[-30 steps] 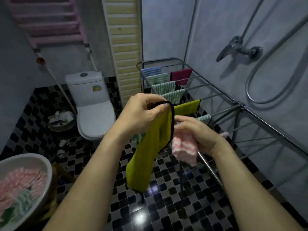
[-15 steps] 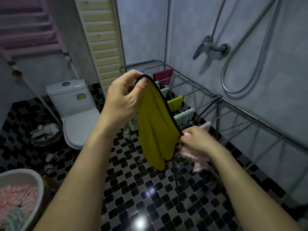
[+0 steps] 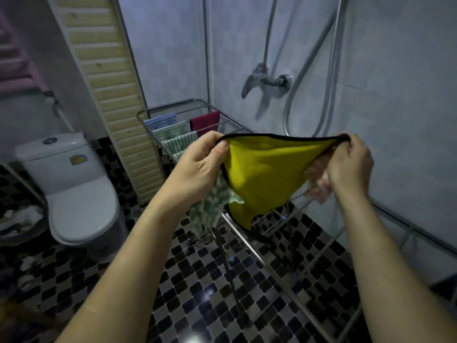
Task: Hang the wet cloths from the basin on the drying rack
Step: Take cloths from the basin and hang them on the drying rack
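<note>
Holding yellow cloth (image 3: 267,174), left hand (image 3: 197,167) and right hand (image 3: 351,164); toilet sticker (image 3: 77,159) seemingly illegible.

Home bathroom: a white toilet (image 3: 74,184) with its cistern stands against the wall beside a full waste bin (image 3: 22,231). A chrome shower mixer tap (image 3: 265,81) and looping shower hose (image 3: 285,117) are fixed to the pale tiled wall (image 3: 400,70). The floor (image 3: 188,318) is laid in glossy black, white and grey mosaic tiles. A slatted wooden panel (image 3: 108,82) runs up the corner, and a steel drying rack (image 3: 173,107) hung with small cloths (image 3: 173,131) fills the shower area.
</note>
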